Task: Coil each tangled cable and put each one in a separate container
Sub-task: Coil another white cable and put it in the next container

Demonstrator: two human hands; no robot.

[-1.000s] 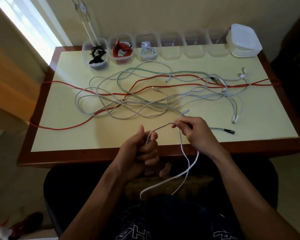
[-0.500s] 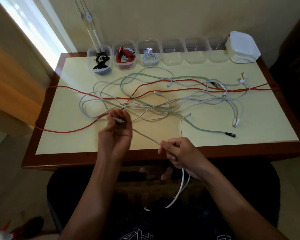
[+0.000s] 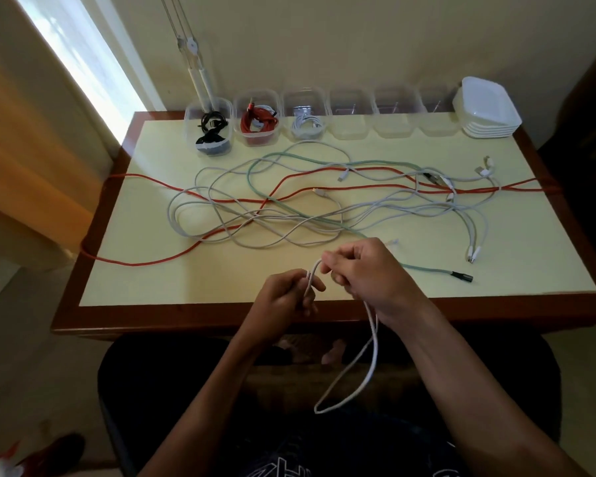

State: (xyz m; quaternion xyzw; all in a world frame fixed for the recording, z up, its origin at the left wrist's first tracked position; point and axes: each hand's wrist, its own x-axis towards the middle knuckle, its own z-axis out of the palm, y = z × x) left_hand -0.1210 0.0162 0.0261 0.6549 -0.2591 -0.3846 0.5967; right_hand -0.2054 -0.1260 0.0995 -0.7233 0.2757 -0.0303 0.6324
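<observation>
**White cable held in both hands over the desk's near edge**

A thin white cable (image 3: 372,342) is pinched by the left hand (image 3: 291,297) and the right hand (image 3: 365,273), fingers curled round it. A short bend is formed between the hands, and a long loop is hung below the desk (image 3: 186,280). Red, green and white cables (image 3: 289,208) are left tangled on the desk. Three of the clear containers (image 3: 350,115) at the far edge are filled with coiled cables. No writing can be read.
</observation>
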